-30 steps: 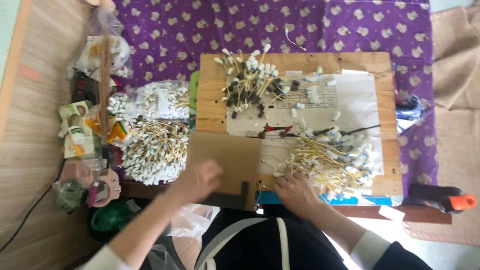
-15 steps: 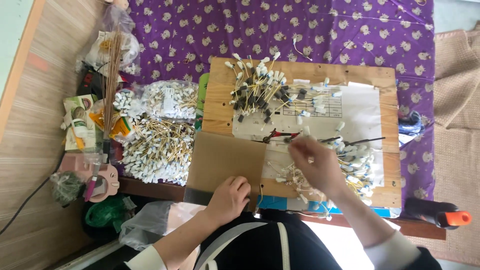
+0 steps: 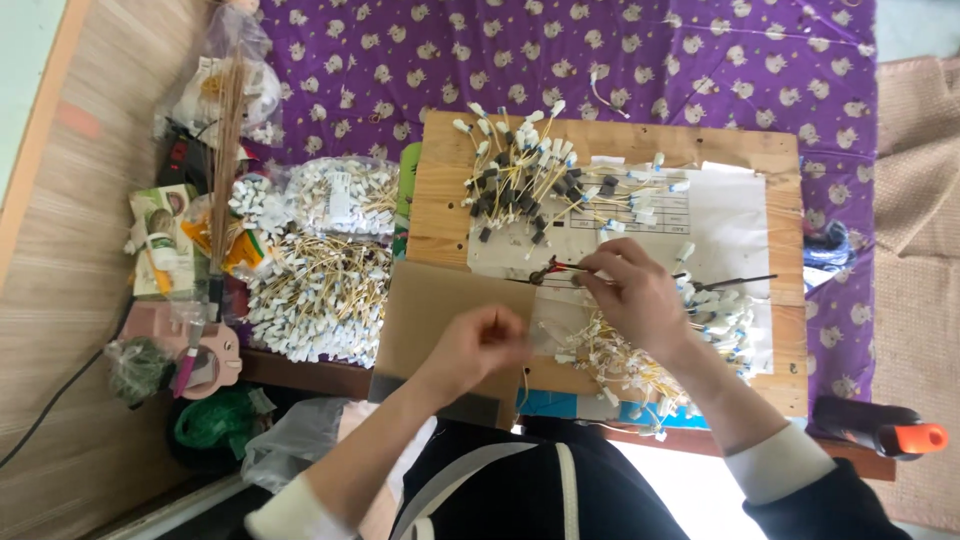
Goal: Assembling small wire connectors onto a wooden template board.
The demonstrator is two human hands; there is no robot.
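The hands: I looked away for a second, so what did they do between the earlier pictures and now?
The right hand rose from the near wire pile to the board's middle, where its fingertips now pinch at a small dark and red piece. The left hand drew in from the cardboard sheet's left edge to over its right part, fingers curled. Board, cardboard, bagged bundles and glue gun stayed put.

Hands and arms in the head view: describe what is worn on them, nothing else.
Both hands are bare: no gloves, rings or watch visible on the left hand or right hand. The forearms are uncovered too. Each arm wears a dark sleeve pushed up, ending in a white cuff: left cuff, right cuff.
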